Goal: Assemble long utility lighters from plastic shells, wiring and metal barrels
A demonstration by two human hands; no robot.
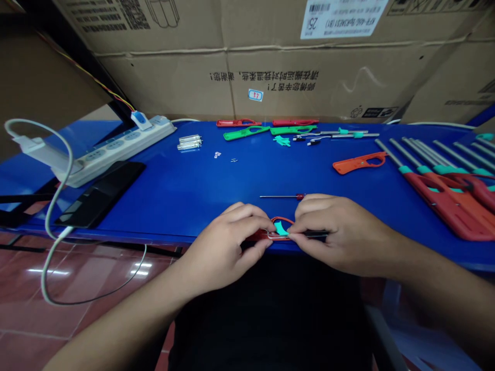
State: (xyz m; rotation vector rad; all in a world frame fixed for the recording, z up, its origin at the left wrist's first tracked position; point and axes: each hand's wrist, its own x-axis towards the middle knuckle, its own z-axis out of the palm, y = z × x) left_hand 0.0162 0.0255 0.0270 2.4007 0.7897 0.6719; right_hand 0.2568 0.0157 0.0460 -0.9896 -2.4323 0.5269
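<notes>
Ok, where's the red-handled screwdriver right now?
In the head view, the screwdriver lies just right of centre on the blue table, its handle partly hidden by the right hand.

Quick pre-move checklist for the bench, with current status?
1. Red casing steadied: ok, left hand pinches it at the table's near edge.
2. Turquoise piece seated in the casing: cannot tell, it shows at the casing but the fit is too small to judge.
3. Right hand in position: ok, fingertips right beside the turquoise piece.
4. Dark slender item by the right hand identified: cannot tell, partly hidden.
5. Screwdriver to hand: ok, on the blue table just beyond the hands.
6. White cable away from both hands: ok, far left.
</notes>
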